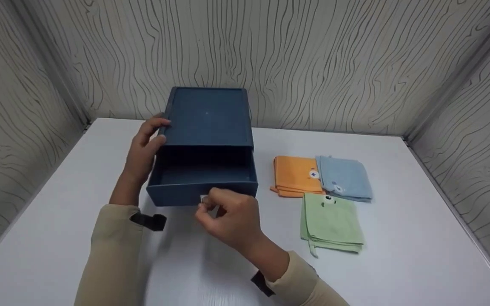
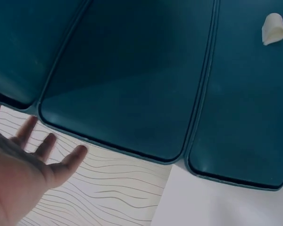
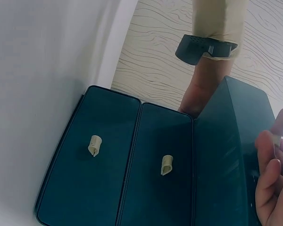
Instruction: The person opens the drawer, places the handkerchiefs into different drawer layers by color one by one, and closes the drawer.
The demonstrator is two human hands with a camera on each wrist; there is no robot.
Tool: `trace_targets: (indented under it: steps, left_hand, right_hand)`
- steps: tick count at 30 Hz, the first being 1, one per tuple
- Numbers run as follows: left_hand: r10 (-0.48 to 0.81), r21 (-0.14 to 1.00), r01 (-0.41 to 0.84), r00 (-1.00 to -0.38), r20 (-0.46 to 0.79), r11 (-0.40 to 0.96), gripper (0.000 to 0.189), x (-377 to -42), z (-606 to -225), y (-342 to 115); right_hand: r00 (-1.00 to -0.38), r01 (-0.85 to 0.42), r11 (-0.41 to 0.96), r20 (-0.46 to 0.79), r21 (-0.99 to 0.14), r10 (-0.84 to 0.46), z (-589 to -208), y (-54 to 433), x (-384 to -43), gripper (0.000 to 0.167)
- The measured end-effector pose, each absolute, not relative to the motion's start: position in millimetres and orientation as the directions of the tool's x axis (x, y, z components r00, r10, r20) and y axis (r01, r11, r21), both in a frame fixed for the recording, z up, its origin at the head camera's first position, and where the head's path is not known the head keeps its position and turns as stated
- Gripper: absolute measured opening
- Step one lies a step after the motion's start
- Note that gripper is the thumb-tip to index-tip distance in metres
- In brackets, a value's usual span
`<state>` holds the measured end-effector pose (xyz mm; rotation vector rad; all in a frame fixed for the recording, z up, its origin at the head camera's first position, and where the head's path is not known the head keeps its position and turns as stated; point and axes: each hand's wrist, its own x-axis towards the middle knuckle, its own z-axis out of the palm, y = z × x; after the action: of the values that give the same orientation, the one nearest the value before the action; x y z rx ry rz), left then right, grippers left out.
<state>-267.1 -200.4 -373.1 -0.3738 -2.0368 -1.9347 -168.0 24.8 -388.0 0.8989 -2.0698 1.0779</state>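
A dark blue drawer cabinet (image 1: 209,114) stands on the white table, its top drawer (image 1: 168,195) pulled out toward the person. The inside of that drawer shows no contents in the head view. My right hand (image 1: 236,216) pinches the small whitish pull tab (image 1: 203,198) on the drawer front; the right wrist view shows the same fingers curled at the tab. Against the cabinet's left side rests my left hand (image 1: 143,146), with thumb and fingers spread near the top edge. In the left wrist view those fingers (image 2: 70,162) are extended beside the cabinet's edge.
Right of the cabinet lie three folded cloths: orange (image 1: 296,174), light blue (image 1: 347,176) and green (image 1: 334,223). Two lower drawers (image 3: 99,193) with cream pull tabs (image 3: 166,165) are closed. Wood-grain patterned walls (image 1: 313,63) enclose the table (image 1: 419,238).
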Motion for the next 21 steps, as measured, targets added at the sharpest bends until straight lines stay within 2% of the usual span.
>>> trace_targets:
  steps: [6, 12, 21]
  left_hand:
    - [0.023, 0.920, 0.390, -0.921, 0.389, 0.050, 0.041, -268.4, -373.0, -201.3]
    - [0.012, 0.924, 0.382, -0.924, 0.382, 0.020, 0.041, -267.0, -373.6, -201.8]
    - [-0.033, 0.922, 0.386, -0.922, 0.386, -0.018, 0.037, -266.0, -371.7, -200.6]
  right_hand:
    - [-0.603, -0.770, 0.450, 0.747, -0.453, -0.279, -388.0, 24.6, -164.1, 0.020]
    - [-0.638, -0.745, 0.457, 0.718, -0.486, -0.278, -387.7, 24.9, -160.2, 0.020]
    - [-0.632, -0.750, 0.451, 0.726, -0.484, -0.272, -387.2, 24.1, -156.0, 0.022]
